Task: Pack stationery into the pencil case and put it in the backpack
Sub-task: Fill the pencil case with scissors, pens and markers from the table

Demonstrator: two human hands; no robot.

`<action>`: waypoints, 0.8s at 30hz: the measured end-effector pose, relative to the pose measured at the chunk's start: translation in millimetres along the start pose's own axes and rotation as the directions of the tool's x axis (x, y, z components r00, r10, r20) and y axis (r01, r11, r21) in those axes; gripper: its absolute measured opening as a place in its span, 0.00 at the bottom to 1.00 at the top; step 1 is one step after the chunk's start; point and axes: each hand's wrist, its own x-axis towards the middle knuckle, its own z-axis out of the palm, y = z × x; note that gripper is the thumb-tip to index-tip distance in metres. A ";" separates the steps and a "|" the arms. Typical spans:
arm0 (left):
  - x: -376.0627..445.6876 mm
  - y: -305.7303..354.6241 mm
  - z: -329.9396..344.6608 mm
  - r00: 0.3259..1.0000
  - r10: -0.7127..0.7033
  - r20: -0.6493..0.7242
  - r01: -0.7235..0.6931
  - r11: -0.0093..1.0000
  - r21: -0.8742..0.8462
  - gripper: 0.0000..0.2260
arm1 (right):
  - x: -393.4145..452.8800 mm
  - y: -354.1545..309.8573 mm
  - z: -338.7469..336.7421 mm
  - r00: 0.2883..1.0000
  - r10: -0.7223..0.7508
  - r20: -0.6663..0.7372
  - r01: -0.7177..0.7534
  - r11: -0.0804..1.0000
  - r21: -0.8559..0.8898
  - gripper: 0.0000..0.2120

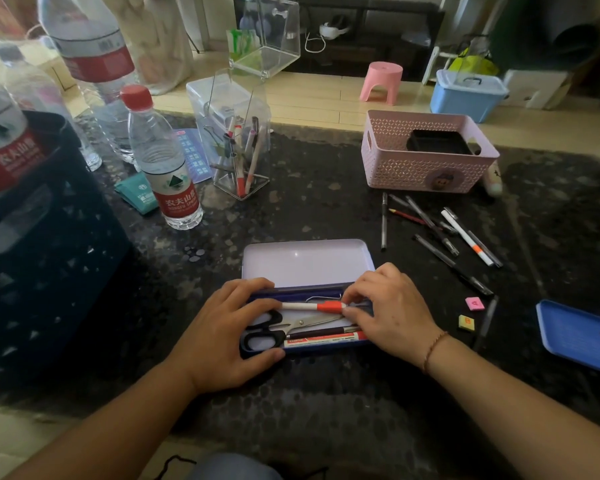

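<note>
An open tin pencil case (307, 263) lies on the dark table in front of me, its pale lid tipped back. In its tray are black-handled scissors (302, 323), a dark pen and a red-and-white box along the front edge. My left hand (222, 336) grips the tray's left end. The fingers of my right hand (388, 310) pinch the red cap end of a white pen (312, 306) lying across the tray. Several loose pens and pencils (440, 233) lie to the right, with two small erasers (473, 303). No backpack is in sight.
A pink basket (426, 168) stands at the back right, a clear pen holder (241, 157) behind the case, water bottles (163, 161) and a dark crate (45, 258) at the left. A blue tray (575, 334) sits at the right edge.
</note>
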 end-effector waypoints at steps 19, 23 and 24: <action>2.0 2.9 -1.5 1.000 0.000 0.013 0.000 1.000 -0.004 0.27 | -4.2 -4.3 8.1 0.991 0.043 -0.127 -0.042 0.999 0.009 0.08; 2.7 1.7 0.5 1.000 0.006 0.011 -0.006 1.000 -0.012 0.28 | -8.4 -6.1 4.8 0.993 0.046 -0.109 -0.045 0.999 0.009 0.08; 2.5 1.2 1.1 1.000 0.012 0.002 -0.011 1.000 -0.016 0.29 | -8.2 -7.4 5.2 0.991 0.060 -0.119 -0.057 0.998 0.025 0.08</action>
